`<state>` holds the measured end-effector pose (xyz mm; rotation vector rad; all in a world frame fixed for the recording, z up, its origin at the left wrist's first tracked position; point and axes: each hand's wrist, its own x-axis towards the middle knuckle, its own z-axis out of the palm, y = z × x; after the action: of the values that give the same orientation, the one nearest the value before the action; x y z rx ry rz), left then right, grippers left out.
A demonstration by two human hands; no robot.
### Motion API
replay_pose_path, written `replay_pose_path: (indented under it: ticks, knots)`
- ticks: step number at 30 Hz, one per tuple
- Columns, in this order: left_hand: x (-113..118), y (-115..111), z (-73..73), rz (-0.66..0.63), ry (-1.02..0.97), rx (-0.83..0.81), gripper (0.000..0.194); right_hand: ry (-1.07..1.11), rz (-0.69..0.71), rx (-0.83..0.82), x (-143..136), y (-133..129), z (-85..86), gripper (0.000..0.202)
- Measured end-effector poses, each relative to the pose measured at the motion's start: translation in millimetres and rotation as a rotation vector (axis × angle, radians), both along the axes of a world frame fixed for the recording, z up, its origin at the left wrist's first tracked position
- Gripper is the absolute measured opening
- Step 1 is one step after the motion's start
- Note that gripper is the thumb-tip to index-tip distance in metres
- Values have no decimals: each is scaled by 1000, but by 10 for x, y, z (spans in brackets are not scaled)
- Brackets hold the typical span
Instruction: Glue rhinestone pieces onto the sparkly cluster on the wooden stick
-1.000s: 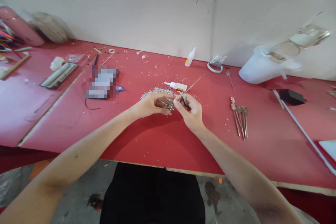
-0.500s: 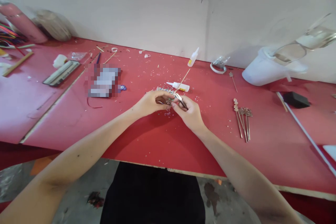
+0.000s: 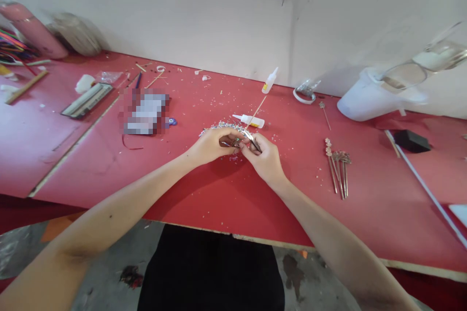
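Pinching a small ornament [image 3: 237, 142] between thumb and fingers, the left hand [image 3: 210, 146] sits right beside the right hand [image 3: 266, 156], which is clamped on a silvery tool [image 3: 252, 141], near the glittery bits [image 3: 219, 128]. A slip of the tool could jolt the ornament loose, and the thin stick [image 3: 260, 103] projecting between the hands could nudge the lying bottle [image 3: 257, 122].

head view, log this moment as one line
left hand: holds small ornament; right hand: holds metal tool; beyond hands: glittery pile, lying white bottle
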<state>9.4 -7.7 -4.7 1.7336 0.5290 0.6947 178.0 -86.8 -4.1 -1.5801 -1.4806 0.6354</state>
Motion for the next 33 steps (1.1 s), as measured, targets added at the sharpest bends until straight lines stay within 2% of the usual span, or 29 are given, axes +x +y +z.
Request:
replay_pose_path:
  ticks: [14,33]
  knots:
    - [18,-18,-15,32,36,-44,33,167,31,-93,16,47,-38,16]
    - [-1,20,14,13,44,-120,40,98,43,-88,45,47,-8,18]
